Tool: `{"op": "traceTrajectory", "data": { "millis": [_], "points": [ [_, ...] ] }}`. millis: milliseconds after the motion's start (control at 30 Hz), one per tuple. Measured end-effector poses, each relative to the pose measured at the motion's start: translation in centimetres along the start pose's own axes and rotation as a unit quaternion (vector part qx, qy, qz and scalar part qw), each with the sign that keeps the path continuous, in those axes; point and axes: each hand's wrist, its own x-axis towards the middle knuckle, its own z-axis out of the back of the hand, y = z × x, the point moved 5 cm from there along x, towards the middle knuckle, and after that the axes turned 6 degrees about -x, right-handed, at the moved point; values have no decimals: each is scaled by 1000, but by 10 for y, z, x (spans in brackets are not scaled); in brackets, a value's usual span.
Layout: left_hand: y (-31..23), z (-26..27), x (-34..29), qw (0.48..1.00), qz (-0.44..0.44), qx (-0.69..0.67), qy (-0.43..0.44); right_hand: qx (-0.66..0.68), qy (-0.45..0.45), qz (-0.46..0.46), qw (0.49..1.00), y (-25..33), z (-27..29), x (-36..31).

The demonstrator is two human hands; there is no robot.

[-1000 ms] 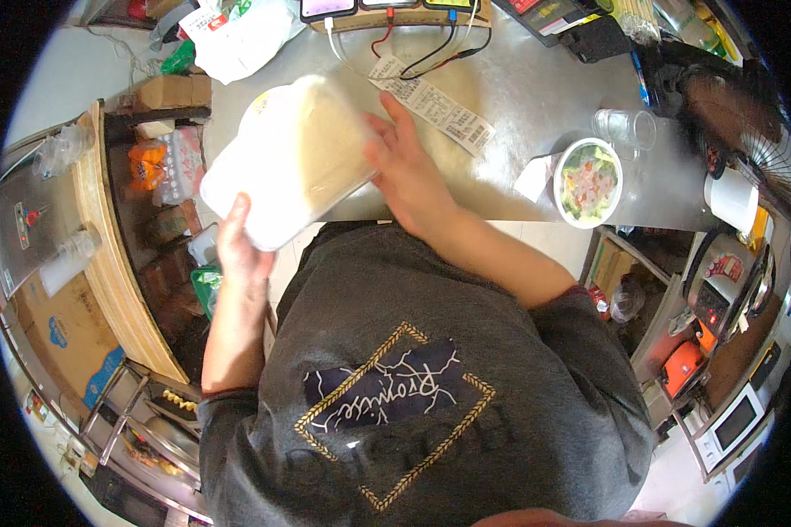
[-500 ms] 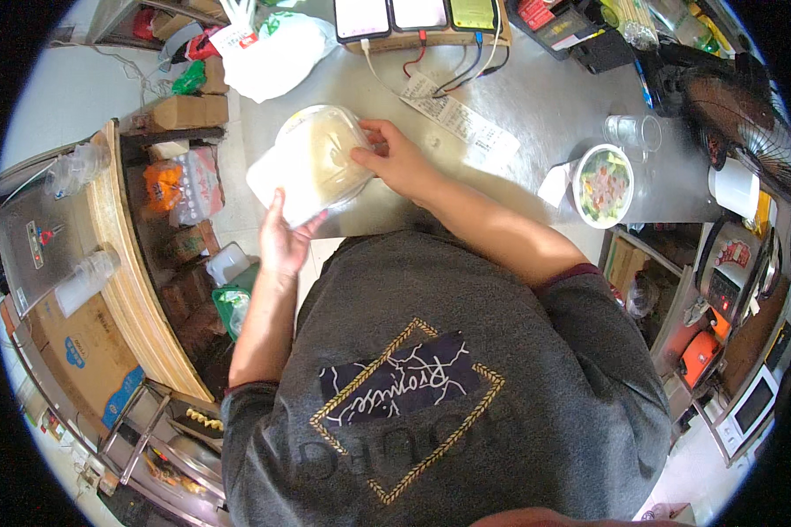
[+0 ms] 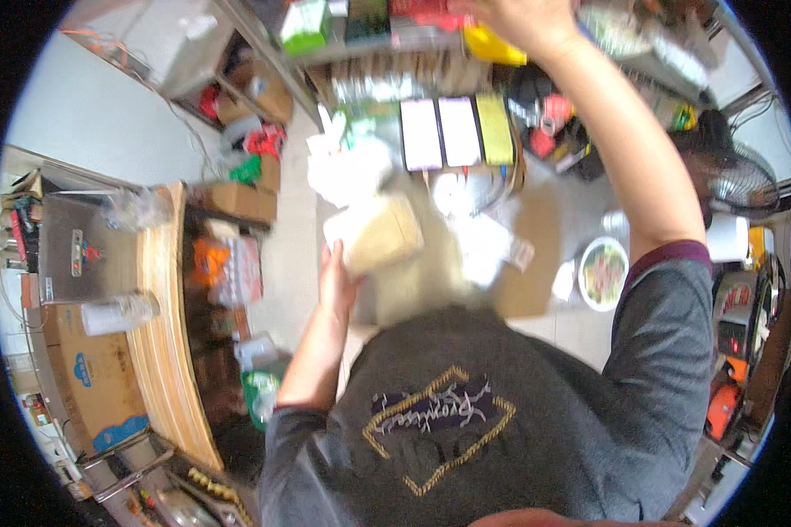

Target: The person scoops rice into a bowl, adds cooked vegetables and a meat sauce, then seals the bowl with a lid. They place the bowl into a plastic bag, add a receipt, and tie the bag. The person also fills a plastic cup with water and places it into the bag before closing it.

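Observation:
My left hand (image 3: 336,279) grips the near left edge of a plastic food container (image 3: 383,235). The container has rounded corners and looks whitish and tan, but motion blur hides what is in it. It is held over the near left part of the metal table (image 3: 532,285). My right hand (image 3: 529,25) is stretched up to the shelf (image 3: 373,51) at the top of the view. A yellow thing (image 3: 494,46) is just below that hand, and red packages (image 3: 426,12) are to its left. Its fingers are smeared at the picture's edge.
A white bowl (image 3: 582,276) of food with greens stands at the table's right, with a fan (image 3: 736,180) beyond. Phones (image 3: 459,132) with lit screens lean at the back, beside a white plastic bag (image 3: 350,169). White paper slips (image 3: 485,248) lie in the middle.
My right hand has let go of the container and moved up to the shelf. My left hand still holds the container. The view has shifted, showing more of the shelf.

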Motion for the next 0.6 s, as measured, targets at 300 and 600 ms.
{"op": "traceTrajectory", "data": {
  "millis": [300, 600],
  "points": [
    [-68, 21, -22, 943, -310, 82, -89, -109, -32, 123, 986, -45, -47, 21],
    [-127, -68, -80, 878, -448, 136, 96, 58, 101, -22, 993, -49, 8, 44]
  ]
}}
